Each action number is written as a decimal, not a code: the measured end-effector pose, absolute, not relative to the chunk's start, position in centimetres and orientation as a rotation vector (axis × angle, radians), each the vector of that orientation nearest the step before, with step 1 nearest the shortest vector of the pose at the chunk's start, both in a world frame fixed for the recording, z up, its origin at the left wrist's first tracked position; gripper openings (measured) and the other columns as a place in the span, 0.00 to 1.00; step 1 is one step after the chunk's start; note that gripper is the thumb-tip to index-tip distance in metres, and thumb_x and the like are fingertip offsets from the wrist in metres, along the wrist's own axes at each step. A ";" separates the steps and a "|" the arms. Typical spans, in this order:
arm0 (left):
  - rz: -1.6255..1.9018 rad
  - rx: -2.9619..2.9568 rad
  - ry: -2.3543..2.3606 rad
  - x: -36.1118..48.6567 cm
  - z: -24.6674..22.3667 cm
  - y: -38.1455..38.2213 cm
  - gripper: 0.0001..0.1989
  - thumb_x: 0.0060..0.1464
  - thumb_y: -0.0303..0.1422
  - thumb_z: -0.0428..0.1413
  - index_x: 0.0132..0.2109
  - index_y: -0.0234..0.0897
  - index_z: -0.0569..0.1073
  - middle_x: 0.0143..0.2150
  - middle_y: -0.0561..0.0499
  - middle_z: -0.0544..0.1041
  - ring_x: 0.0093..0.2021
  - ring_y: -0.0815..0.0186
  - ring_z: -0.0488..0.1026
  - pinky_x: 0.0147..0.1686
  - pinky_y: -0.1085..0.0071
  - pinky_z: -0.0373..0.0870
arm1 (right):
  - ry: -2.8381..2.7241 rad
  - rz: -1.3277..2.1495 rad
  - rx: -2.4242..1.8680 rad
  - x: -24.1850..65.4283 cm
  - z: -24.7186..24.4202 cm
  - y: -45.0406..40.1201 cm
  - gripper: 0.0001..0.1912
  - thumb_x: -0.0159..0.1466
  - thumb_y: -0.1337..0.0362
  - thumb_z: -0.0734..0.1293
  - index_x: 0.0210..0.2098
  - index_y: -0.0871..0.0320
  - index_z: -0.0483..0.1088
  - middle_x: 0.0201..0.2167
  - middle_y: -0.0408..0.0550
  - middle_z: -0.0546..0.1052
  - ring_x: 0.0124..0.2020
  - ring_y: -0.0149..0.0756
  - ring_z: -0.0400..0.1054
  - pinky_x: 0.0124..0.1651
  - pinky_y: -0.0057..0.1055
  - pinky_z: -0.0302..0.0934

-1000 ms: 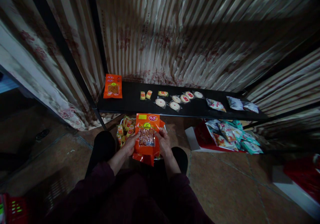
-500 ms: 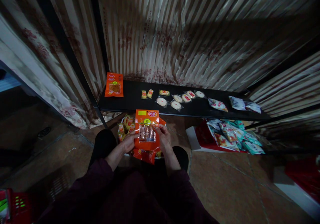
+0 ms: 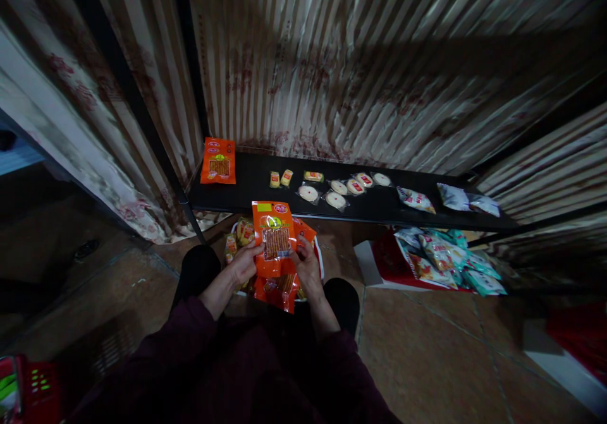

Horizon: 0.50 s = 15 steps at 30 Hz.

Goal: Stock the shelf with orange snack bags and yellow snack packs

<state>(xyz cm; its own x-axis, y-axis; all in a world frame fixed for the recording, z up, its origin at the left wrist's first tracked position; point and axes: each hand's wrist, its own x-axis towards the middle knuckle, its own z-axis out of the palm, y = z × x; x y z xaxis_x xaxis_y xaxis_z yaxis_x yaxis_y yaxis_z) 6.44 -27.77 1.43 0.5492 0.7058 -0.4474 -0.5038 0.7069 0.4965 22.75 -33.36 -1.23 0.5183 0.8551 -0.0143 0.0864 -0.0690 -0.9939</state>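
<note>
My left hand (image 3: 243, 263) grips an orange snack packet (image 3: 269, 270) by its left edge, thumb on the front. Brown sticks show through the packet's clear window. At its lower right edge, my right hand (image 3: 308, 266) is closed with thumb and curled fingers; part of its grip is hidden. More orange packets (image 3: 279, 294) lie just beneath, in a white-rimmed container (image 3: 319, 256) between my knees. Small yellow wrapped snacks (image 3: 231, 244) fill the container's left side. A similar orange packet (image 3: 219, 162) stands at the left end of the black shelf (image 3: 256, 199).
Along the shelf lie small yellow packs (image 3: 286, 177), round white wrapped crackers (image 3: 336, 200) and a few bags (image 3: 415, 199). Under it, a red and white box (image 3: 374, 263) holds green and white bags (image 3: 439, 251). A red basket (image 3: 40, 386) sits at lower left.
The held packet has moved slightly left and tilted, showing more of the orange packets beneath. My right hand has shifted a little lower on its edge, with the fingers more curled.
</note>
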 end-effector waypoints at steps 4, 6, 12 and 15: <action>0.741 0.329 0.635 6.6 1.8 -27.9 0.15 0.51 0.24 0.57 0.48 0.34 0.72 0.39 0.47 0.80 0.40 0.62 0.77 0.48 0.63 0.72 | -0.997 0.637 -1.645 22.6 -1.2 -33.4 0.22 0.57 0.61 0.65 0.51 0.51 0.68 0.51 0.47 0.73 0.50 0.40 0.68 0.56 0.43 0.60; 0.738 0.324 0.624 6.6 1.7 -28.0 0.13 0.52 0.24 0.56 0.47 0.33 0.72 0.37 0.47 0.80 0.38 0.63 0.78 0.47 0.63 0.72 | -1.057 0.574 -1.693 22.4 -0.8 -33.5 0.21 0.58 0.61 0.63 0.51 0.53 0.68 0.52 0.49 0.72 0.52 0.41 0.67 0.57 0.44 0.59; 0.738 0.326 0.597 6.5 1.6 -28.0 0.12 0.51 0.23 0.57 0.44 0.32 0.73 0.38 0.46 0.79 0.38 0.63 0.77 0.48 0.62 0.71 | -1.257 0.315 -1.801 21.9 0.5 -33.9 0.20 0.59 0.65 0.62 0.51 0.53 0.69 0.57 0.51 0.68 0.59 0.44 0.60 0.61 0.47 0.54; 0.723 0.345 0.590 6.6 1.7 -28.1 0.12 0.52 0.25 0.57 0.45 0.32 0.73 0.40 0.44 0.79 0.41 0.61 0.77 0.49 0.60 0.71 | -1.324 0.235 -1.828 21.6 0.9 -34.0 0.21 0.59 0.68 0.61 0.52 0.53 0.69 0.58 0.51 0.67 0.59 0.44 0.59 0.62 0.49 0.51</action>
